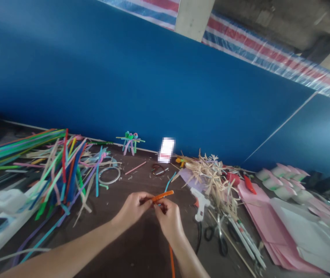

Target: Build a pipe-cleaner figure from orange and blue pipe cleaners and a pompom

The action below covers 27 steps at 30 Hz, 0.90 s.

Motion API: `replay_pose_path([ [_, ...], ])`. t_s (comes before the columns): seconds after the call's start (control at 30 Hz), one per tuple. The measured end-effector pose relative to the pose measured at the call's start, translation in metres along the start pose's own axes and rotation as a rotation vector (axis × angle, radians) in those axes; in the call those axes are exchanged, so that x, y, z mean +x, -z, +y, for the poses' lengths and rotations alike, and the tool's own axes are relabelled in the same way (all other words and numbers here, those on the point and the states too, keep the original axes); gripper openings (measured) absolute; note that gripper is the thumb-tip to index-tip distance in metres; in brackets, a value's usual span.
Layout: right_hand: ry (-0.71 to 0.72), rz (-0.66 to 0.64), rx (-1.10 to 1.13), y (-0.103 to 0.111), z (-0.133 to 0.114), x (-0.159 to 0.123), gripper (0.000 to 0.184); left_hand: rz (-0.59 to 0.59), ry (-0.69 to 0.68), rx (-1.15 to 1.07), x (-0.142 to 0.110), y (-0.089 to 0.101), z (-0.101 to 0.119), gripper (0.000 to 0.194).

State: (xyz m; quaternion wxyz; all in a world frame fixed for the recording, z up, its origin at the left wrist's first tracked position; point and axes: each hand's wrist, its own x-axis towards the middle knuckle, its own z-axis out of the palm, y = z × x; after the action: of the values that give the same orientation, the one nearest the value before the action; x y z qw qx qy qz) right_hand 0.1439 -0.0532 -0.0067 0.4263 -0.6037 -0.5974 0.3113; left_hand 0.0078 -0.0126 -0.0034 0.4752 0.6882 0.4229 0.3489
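Observation:
An orange pipe cleaner [166, 194], which looks folded or doubled, is pinched between my two hands above the middle of the dark table. My left hand [134, 205] closes its thumb and fingers on the left end. Just below, my right hand [169, 216] pinches close to the same spot, fingertips nearly touching the left ones. A length of orange strip [172, 262] shows below my right wrist; whether it joins the held piece is hidden. Behind the hands lies a short blue pipe cleaner [170, 181].
Several coloured pipe cleaners [75, 166] are heaped at left, near a white power strip [11, 231] and a ring [109, 175]. At right lie a white glue gun [201, 202], scissors [218, 231], dried straw-like pieces [211, 177] and pink sheets [264, 224]. A blue wall [159, 88] stands behind.

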Motion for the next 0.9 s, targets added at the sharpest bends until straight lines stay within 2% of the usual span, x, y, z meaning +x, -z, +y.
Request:
replay_pose_path([
  [0.17, 0.080, 0.023, -0.230, -0.001, -0.002, -0.007, 0.017, 0.024, -0.011, 0.088, -0.001, -0.001, 0.000, 0.024],
  [0.3, 0.133, 0.019, -0.449, -0.002, -0.004, -0.012, 0.018, 0.040, -0.010, 0.309, -0.002, -0.001, -0.001, 0.022],
  [0.4, 0.175, -0.027, -0.629, 0.001, -0.009, -0.016, 0.019, 0.013, -0.011, 0.531, -0.004, 0.000, -0.001, 0.021],
  [0.57, 0.263, -0.113, -0.822, 0.013, -0.026, -0.013, 0.017, -0.066, -0.129, 0.751, -0.006, 0.001, 0.002, 0.020],
  [0.63, 0.289, -0.121, -0.768, 0.019, -0.028, -0.006, 0.014, -0.098, -0.168, 0.768, -0.006, 0.003, 0.004, 0.021],
  [0.7, 0.243, -0.154, -0.609, 0.025, -0.025, 0.004, 0.011, -0.142, -0.218, 0.721, -0.006, 0.006, 0.008, 0.022],
  [0.8, 0.018, -0.330, -0.208, 0.034, -0.016, 0.020, 0.005, -0.249, -0.243, 0.566, -0.005, 0.013, 0.014, 0.021],
  [0.9, -0.208, -0.515, 0.179, 0.039, -0.009, 0.030, 0.006, -0.354, -0.172, 0.316, -0.004, 0.018, 0.017, 0.019],
])
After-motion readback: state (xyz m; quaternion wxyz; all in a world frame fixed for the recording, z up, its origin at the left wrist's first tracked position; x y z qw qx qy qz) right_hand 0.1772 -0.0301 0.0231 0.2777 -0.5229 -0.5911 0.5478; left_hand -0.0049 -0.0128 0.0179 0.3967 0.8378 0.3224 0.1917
